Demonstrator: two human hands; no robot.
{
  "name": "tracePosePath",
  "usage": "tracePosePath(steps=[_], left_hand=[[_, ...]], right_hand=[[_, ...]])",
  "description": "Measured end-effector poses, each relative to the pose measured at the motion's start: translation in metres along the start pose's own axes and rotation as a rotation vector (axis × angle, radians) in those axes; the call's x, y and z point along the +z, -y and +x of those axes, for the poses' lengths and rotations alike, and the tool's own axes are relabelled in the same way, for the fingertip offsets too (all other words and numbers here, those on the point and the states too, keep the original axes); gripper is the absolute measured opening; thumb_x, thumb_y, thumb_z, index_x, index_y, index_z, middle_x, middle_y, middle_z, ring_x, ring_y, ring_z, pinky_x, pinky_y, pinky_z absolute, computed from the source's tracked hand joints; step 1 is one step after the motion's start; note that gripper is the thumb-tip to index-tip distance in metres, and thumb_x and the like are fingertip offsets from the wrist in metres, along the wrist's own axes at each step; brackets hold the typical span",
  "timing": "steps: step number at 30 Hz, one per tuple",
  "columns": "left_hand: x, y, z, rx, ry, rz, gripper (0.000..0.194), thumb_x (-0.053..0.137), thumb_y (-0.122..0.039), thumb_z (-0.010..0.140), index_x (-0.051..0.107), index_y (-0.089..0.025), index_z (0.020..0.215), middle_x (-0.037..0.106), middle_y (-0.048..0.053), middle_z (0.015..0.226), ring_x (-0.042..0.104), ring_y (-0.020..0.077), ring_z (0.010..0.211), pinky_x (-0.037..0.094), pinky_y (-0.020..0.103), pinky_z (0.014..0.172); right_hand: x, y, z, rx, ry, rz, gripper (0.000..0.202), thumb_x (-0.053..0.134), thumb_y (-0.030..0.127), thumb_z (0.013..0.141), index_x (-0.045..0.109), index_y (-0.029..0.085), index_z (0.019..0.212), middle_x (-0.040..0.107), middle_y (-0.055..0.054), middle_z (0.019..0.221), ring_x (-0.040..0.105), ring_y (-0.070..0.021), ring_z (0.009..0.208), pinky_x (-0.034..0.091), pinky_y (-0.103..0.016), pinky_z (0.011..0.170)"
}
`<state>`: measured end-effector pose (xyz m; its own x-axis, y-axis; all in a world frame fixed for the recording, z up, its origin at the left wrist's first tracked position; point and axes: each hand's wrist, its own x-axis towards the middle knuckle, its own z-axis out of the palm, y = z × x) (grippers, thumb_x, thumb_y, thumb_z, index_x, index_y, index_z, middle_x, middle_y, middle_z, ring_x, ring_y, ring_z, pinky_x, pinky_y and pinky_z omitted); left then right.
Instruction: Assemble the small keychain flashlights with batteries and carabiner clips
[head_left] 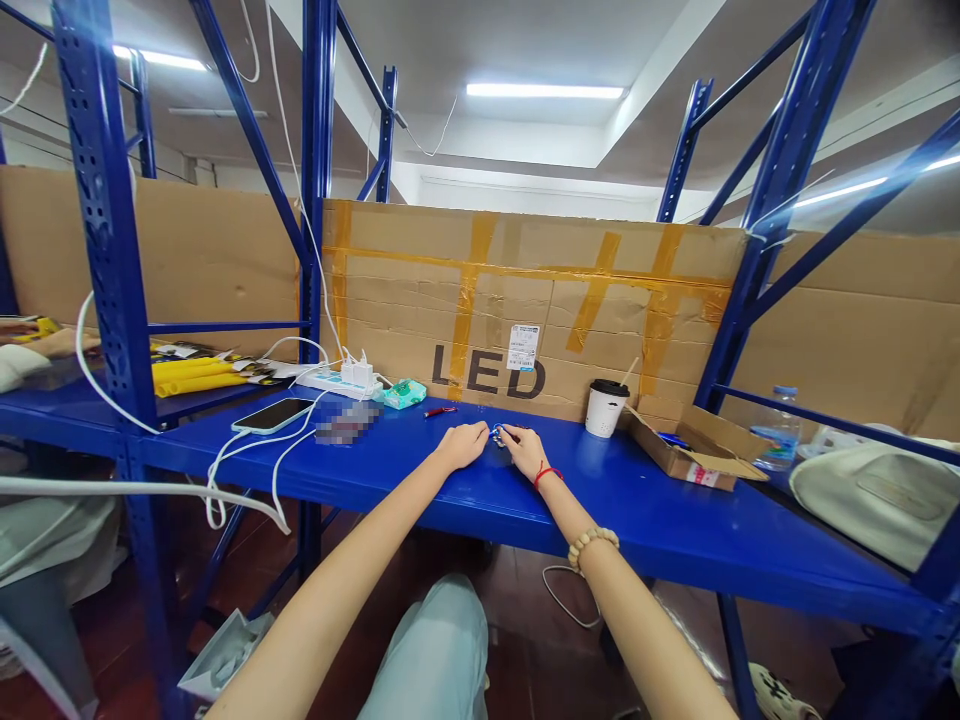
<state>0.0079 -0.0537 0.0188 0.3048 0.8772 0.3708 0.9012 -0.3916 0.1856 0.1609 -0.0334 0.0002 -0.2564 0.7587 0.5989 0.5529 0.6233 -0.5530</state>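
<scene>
Both of my hands rest over the blue shelf top, close together near its middle. My left hand (463, 446) is closed, its fingers curled down and partly hidden. A small blue and silvery thing (496, 435) shows in the narrow gap between the hands; its kind is too small to make out. From the other side, my right hand (525, 450) pinches at that thing with thumb and fingers. Whether the left fingers also grip it is hidden. Just beyond my left hand lies a red pen (440, 411).
On the left are a phone (274, 415), white cables, a power strip (330, 381) and a green packet (405, 394). A lidded paper cup (604, 410), an opened carton (694, 455) and a bottle (780, 430) stand right. Cardboard (405, 300) walls the back. Another person's hand (64, 343) shows far left.
</scene>
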Motion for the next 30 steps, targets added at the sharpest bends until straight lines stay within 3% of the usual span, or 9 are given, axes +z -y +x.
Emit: tracePosePath(steps=[10,21,26,30], left_hand=[[-0.001,-0.001,-0.003,0.050,-0.004,-0.014,0.034,0.019,-0.035,0.091,0.050,-0.023,0.100,0.063,0.006,0.100,0.058,0.0217,0.094,0.043,0.031,0.077],[0.003,0.002,0.000,0.048,-0.016,0.003,0.031,0.023,-0.035,0.091,0.050,-0.022,0.097,0.064,0.005,0.099,0.059,0.0226,0.094,0.043,0.031,0.076],[0.003,0.002,0.002,-0.013,-0.052,0.016,0.032,0.019,-0.033,0.091,0.048,-0.021,0.100,0.064,0.008,0.095,0.060,0.0244,0.091,0.043,0.033,0.074],[0.003,0.002,0.002,-0.058,-0.089,0.022,0.033,0.016,-0.033,0.092,0.044,-0.020,0.104,0.065,0.009,0.091,0.061,0.0246,0.086,0.042,0.033,0.071]], right_hand=[[0.001,0.004,-0.001,0.081,-0.013,0.105,0.044,0.039,0.047,0.080,0.064,0.014,0.093,0.058,-0.002,0.061,0.044,-0.0090,0.036,0.038,-0.023,0.038],[0.000,0.006,0.001,0.150,-0.066,0.071,0.040,0.040,0.041,0.080,0.068,0.015,0.090,0.062,-0.002,0.063,0.048,-0.0101,0.037,0.041,-0.023,0.042],[-0.008,0.001,0.001,0.298,-0.282,-0.051,0.043,0.029,0.036,0.084,0.065,0.016,0.096,0.066,-0.004,0.076,0.058,-0.0168,0.063,0.045,-0.026,0.059],[-0.012,-0.004,0.001,0.460,-0.375,-0.162,0.037,0.032,0.027,0.083,0.065,0.019,0.099,0.067,-0.006,0.083,0.058,-0.0215,0.084,0.043,-0.031,0.072]])
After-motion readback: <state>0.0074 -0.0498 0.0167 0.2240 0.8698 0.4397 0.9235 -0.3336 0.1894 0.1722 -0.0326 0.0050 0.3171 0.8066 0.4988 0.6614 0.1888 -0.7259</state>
